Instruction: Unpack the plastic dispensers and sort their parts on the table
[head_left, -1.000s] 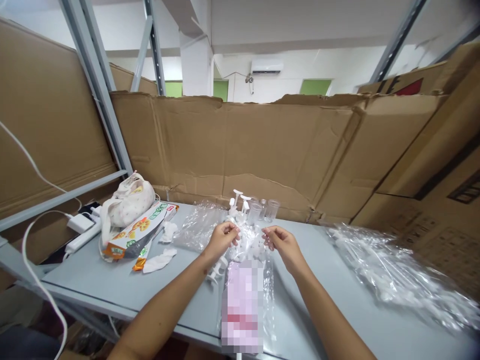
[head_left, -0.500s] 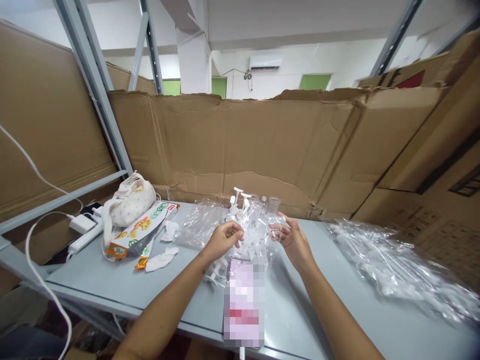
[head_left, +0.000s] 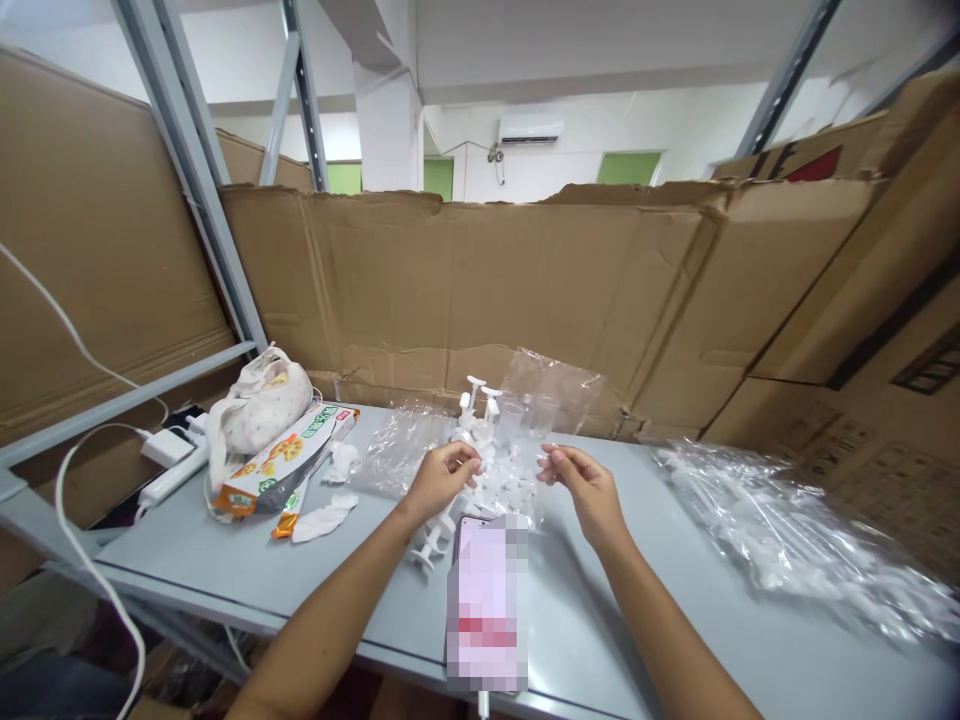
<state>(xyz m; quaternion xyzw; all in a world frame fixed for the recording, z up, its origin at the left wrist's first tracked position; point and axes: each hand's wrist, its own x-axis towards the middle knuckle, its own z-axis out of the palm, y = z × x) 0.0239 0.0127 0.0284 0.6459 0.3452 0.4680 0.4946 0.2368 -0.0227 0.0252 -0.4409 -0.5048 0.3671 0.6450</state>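
Observation:
My left hand [head_left: 442,482] is closed in a pinch at the left side of a pile of small white plastic parts [head_left: 510,480]. Whatever its fingertips hold is too small to make out. To the right of the pile, my right hand [head_left: 589,492] is also pinched, and I cannot make out what is between its fingers. A clear plastic bag [head_left: 559,385] stands up behind the pile, apart from my fingers. White plunger-like pieces [head_left: 480,395] stick up at the back, beside clear cups or tubes [head_left: 536,412]. More white plunger-like pieces [head_left: 433,545] lie near my left wrist.
A phone [head_left: 486,600] with a cable lies at the table's front edge. Left are crumpled clear plastic [head_left: 409,445], tissues [head_left: 324,520], a snack box [head_left: 289,460], a white cloth bag [head_left: 266,405] and a power strip [head_left: 174,470]. A large bag of white parts [head_left: 795,540] lies right.
My right hand's fingers have drawn from spread to pinched, away from the clear plastic. The clear bag now rises higher behind the pile. My left hand has shifted slightly.

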